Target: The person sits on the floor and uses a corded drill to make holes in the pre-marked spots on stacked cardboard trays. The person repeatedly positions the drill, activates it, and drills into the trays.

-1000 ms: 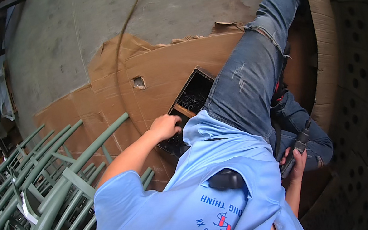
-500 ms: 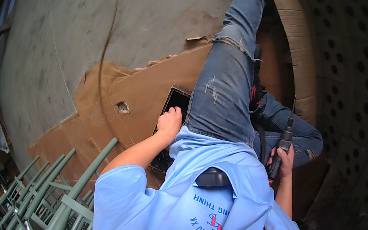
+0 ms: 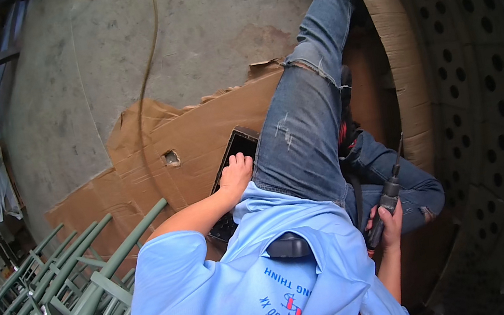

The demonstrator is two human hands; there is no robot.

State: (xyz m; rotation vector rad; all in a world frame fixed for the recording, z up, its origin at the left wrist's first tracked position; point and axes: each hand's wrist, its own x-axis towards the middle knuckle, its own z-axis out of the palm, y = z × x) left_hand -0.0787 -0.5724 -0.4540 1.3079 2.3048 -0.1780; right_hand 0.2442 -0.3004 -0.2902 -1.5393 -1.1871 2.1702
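Note:
My left hand [image 3: 238,171] is at a dark, shallow box [image 3: 247,133] lying on the cardboard beside my thigh. Its fingers bend down into the box, and the fingertips are hidden, so what they touch does not show. Small dark pieces seem to lie in the lower end of the box, partly covered by my forearm. On the other side of my lap, my right hand [image 3: 392,225] is wrapped around the grip of a dark power screwdriver [image 3: 390,191]. The tool's long thin bit points up and away from me, over my bent leg.
Flattened brown cardboard [image 3: 206,116] covers the floor under me, with a hose [image 3: 150,75] running across it. Green-painted frames [image 3: 81,287] stand stacked at the left. Along the right are a cardboard edge [image 3: 396,49] and a wall of stacked pieces with round holes [image 3: 494,86].
The view has shifted slightly. My left hand stays at the box, with its fingers a little changed in pose. My right hand keeps hold of the power screwdriver in nearly the same place.

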